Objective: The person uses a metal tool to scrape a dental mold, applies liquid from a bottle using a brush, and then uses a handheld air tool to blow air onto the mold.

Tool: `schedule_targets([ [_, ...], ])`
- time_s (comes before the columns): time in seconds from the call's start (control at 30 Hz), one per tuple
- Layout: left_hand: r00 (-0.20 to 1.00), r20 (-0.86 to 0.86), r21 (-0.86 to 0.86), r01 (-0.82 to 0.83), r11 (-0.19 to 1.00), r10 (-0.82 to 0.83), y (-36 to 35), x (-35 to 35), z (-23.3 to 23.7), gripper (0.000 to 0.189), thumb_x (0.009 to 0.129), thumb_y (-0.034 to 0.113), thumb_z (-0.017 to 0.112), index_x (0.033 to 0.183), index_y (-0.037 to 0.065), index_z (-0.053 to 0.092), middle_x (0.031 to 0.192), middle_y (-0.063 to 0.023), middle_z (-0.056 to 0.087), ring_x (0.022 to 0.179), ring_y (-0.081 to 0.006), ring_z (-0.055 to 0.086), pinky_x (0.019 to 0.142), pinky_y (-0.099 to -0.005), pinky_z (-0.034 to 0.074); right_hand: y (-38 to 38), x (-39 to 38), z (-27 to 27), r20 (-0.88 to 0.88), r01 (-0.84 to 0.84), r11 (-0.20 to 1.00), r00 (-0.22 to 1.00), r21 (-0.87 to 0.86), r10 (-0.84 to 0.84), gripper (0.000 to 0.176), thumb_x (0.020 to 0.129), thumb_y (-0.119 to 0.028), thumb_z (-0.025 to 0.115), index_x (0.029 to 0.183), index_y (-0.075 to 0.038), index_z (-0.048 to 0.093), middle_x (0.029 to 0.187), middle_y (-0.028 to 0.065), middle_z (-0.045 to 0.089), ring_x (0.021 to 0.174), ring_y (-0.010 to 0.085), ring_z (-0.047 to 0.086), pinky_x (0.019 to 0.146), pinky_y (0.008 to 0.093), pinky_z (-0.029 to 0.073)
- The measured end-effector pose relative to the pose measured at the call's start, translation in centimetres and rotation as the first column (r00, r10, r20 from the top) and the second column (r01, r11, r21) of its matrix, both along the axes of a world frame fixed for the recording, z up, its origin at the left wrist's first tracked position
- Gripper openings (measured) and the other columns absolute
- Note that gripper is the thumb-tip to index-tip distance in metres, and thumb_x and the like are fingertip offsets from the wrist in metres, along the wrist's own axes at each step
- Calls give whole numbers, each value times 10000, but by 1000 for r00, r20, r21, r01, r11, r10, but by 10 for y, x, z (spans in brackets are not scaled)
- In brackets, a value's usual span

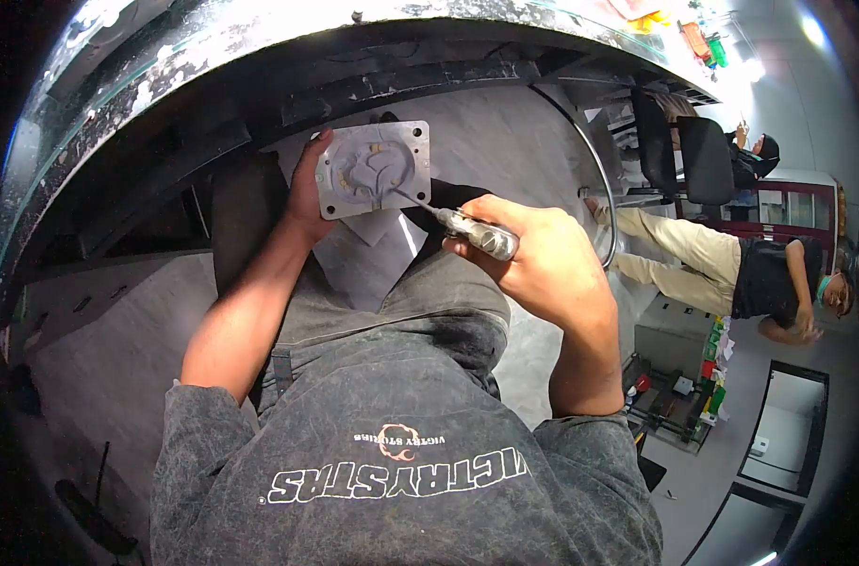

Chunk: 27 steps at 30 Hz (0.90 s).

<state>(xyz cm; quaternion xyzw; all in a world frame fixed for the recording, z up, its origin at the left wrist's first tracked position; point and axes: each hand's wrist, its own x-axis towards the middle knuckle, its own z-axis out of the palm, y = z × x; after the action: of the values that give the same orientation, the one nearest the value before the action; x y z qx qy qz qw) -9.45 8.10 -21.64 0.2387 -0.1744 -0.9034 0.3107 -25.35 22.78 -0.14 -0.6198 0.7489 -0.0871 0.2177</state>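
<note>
My left hand [307, 196] is closed around the side of a squarish silver metal plate [375, 172] with holes at its corners. A rounded, purple-grey recess with raised shapes and small brass-coloured spots fills the plate's middle. My right hand [547, 255] grips a hand tool with a mottled grey-white handle [483, 236]. Its thin metal shaft [415, 200] reaches left, the tip right at the lower edge of the recess. Both hands are above my lap, where a grey sheet [368, 264] lies under the plate.
A worn workbench edge [288, 42] curves across the top, ahead of me. A dark curved tube [594, 151] hangs at its right. Black chairs [703, 160] and a seated person [759, 151] are at upper right. Another person [769, 274] in light trousers stands at right.
</note>
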Motion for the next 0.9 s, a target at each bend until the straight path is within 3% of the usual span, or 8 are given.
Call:
schedule_targets([
  [0.1,1000,-3,-64,-8,998,8,-1,-1,-3,663,1022,536,431,1419,18,545,1354,-174,637,1241,-322,630,1078,-479,491,0,-1,-1,11,10,1000,1000,23,-10,258,889,-357,749,1044,-152,732,865,147,739,826,374,718,706,459,548],
  [0.17,1000,6,-66,-11,998,11,-2,-1,-5,670,1018,542,434,1419,17,545,1355,-176,635,1244,-322,628,1079,-483,490,-1,-4,-2,-9,-13,1000,1000,-24,13,284,849,-266,821,1062,-107,719,857,136,732,775,357,712,670,391,542],
  [0.37,999,36,-28,-13,1000,14,-1,-1,-1,675,1012,556,437,1410,23,551,1352,-177,635,1242,-323,630,1068,-486,500,-1,-4,-2,-77,21,997,997,-76,-27,281,852,-263,818,1060,-103,718,859,144,727,772,359,710,668,393,539],
  [0.53,998,50,-29,-29,999,30,-1,-3,1,671,1012,559,436,1405,30,558,1347,-172,639,1224,-324,639,1049,-487,514,-3,-4,2,-20,-14,1000,1000,-26,14,293,858,-277,815,1069,-98,717,868,146,730,786,360,712,671,390,541],
  [0.9,999,-43,28,-7,1000,8,-4,-1,-9,590,1016,529,483,1333,47,603,1298,-161,658,1185,-322,651,1032,-480,516,-5,-3,-4,-44,9,997,999,-77,-12,301,870,-298,808,1049,-77,711,865,143,733,785,354,717,667,388,542],
])
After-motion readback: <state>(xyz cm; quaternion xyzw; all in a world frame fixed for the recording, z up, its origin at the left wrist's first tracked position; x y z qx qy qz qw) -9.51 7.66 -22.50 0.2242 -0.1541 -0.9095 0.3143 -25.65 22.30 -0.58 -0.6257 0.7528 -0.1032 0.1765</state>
